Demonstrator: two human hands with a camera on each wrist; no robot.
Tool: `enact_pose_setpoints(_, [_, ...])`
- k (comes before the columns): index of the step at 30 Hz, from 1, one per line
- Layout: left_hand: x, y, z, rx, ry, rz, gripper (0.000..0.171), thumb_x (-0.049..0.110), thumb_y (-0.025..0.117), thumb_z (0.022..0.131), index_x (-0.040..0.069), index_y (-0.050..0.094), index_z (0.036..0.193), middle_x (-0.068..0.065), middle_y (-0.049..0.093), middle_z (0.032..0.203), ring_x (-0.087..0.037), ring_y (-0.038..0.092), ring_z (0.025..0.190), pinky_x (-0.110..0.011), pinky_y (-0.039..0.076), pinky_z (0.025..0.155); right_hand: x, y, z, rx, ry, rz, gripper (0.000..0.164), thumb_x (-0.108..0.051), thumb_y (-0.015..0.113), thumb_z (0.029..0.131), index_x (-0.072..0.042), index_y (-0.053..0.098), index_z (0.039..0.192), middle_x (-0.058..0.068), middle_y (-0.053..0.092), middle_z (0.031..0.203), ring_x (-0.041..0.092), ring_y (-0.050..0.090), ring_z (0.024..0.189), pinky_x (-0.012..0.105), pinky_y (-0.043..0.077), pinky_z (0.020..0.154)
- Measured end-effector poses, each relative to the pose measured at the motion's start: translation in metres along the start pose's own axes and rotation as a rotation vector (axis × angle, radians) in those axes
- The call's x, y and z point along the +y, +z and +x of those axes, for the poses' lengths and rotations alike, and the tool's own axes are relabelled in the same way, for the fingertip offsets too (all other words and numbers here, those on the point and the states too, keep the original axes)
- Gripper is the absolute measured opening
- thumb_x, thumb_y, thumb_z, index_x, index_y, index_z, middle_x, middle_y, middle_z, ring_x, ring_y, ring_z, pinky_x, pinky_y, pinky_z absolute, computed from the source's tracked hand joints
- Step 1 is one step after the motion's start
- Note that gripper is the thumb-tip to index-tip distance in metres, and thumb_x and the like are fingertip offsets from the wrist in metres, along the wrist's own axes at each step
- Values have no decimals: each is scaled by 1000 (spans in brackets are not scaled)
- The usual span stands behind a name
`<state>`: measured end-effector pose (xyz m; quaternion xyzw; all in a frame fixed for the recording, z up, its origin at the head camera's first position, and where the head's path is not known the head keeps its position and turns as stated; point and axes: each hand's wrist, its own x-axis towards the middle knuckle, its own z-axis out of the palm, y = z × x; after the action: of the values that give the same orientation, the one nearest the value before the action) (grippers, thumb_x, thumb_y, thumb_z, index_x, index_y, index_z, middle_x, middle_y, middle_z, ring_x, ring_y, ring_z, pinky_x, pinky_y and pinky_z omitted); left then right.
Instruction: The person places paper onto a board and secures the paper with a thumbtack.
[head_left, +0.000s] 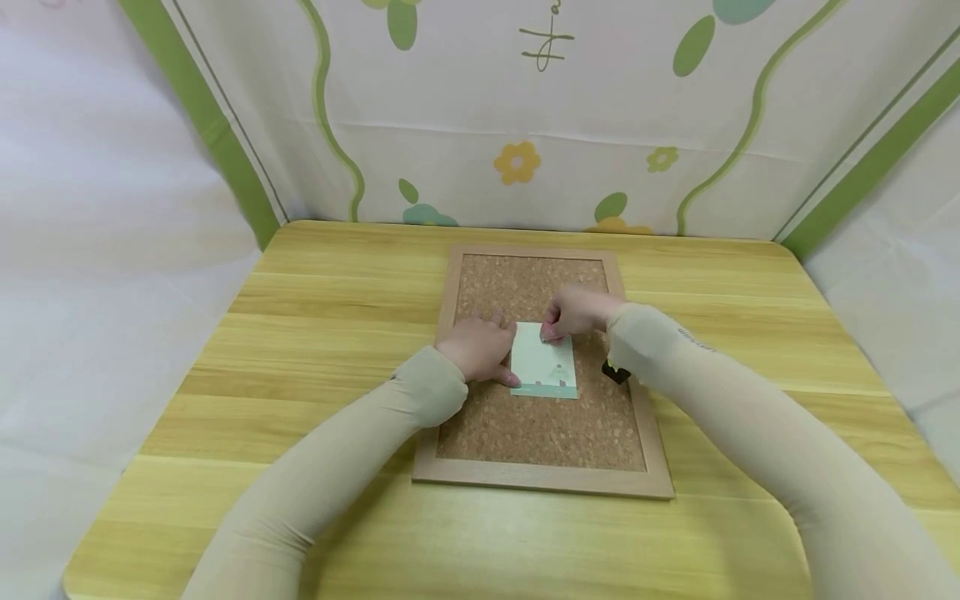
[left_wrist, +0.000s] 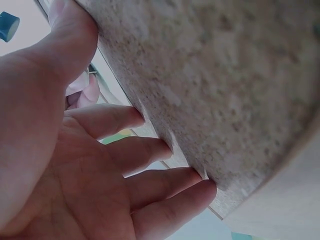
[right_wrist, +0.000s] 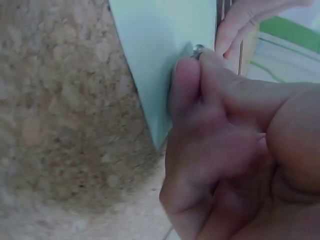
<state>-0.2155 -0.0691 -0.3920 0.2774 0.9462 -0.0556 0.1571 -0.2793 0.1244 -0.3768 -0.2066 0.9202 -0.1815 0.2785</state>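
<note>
A pale green note sheet (head_left: 543, 360) with a darker band along its near edge lies on the framed corkboard (head_left: 540, 433). My left hand (head_left: 480, 348) rests at the sheet's left side, thumb by its lower left corner and fingers spread over the cork. In the left wrist view its fingertips (left_wrist: 167, 150) touch the cork surface. My right hand (head_left: 577, 312) is over the upper part of the sheet. Between thumb and forefinger it pinches a small, shiny, clear push pin (right_wrist: 198, 49) against the paper; the pin's point is hidden.
The corkboard's light wooden frame (head_left: 540, 477) lies flat on a yellow wood-grain table (head_left: 300, 333). A small dark object with a yellow mark (head_left: 617, 372) shows beside the right sleeve. A white curtain with printed flowers (head_left: 450, 108) stands behind the table.
</note>
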Motion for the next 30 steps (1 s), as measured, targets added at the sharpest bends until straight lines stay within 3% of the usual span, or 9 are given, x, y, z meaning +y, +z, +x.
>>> enact_pose_setpoints(3, [1,-1,0,3,2,9,100,66,62,82,4,31,155,-22,32,156,-45,42,134,-48,40,108,-4,0,0,12,16,-78,17,-21,74,91,-10,74,78,-1,64,74,16,51,70,28,41,59])
enact_pose_setpoints(6, [2,-1,0,-2,1,19,100,66,62,83,4,32,155,-21,34,155,-45,43,133,-48,40,107,-3,0,1,11,24,-89,17,-22,74,91,-11,74,78,-1,64,74,16,51,70,28,41,60])
enact_pose_setpoints(24, [1,-1,2,3,11,32,101,67,61,82,2,31,154,-22,37,153,-43,44,132,-48,39,109,10,1,8,-27,37,88,17,-20,69,95,-9,70,82,0,60,76,16,48,72,28,37,62])
enact_pose_setpoints(30, [2,-2,2,-19,11,21,101,66,61,84,1,29,155,-23,31,156,-38,38,139,-48,31,114,9,1,10,-23,67,86,15,-21,71,94,-9,69,84,0,59,80,17,49,76,28,38,64])
